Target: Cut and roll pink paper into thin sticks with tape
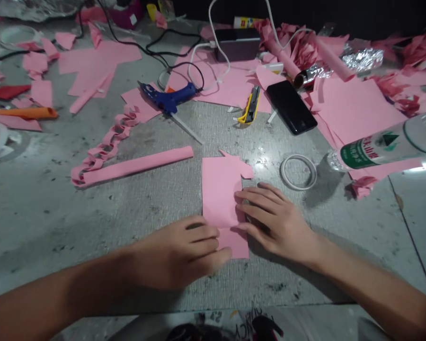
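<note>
A pink paper strip (222, 189) lies upright in front of me, with a crease across its lower part. My left hand (184, 253) rests over the strip's lower left side, fingers stretched across it and slightly bent. Along the right edge, my right hand (277, 215) touches the paper with its fingertips, the fingers apart. Neither hand grips anything. A small pink paper scrap (246, 169) pokes out beside the strip's upper right corner. To the left lies a pink paper chain (108, 144) of folded links, joined to a long flattened pink paper strip (142, 165).
Beyond the strip are a blue glue gun (170, 98) with its glue stick, a yellow box cutter (250, 106) and a black phone (291, 106). A tape roll (298, 172) and a lying water bottle (386, 144) are right. Behind stands a dark power bank (237, 45) with cables.
</note>
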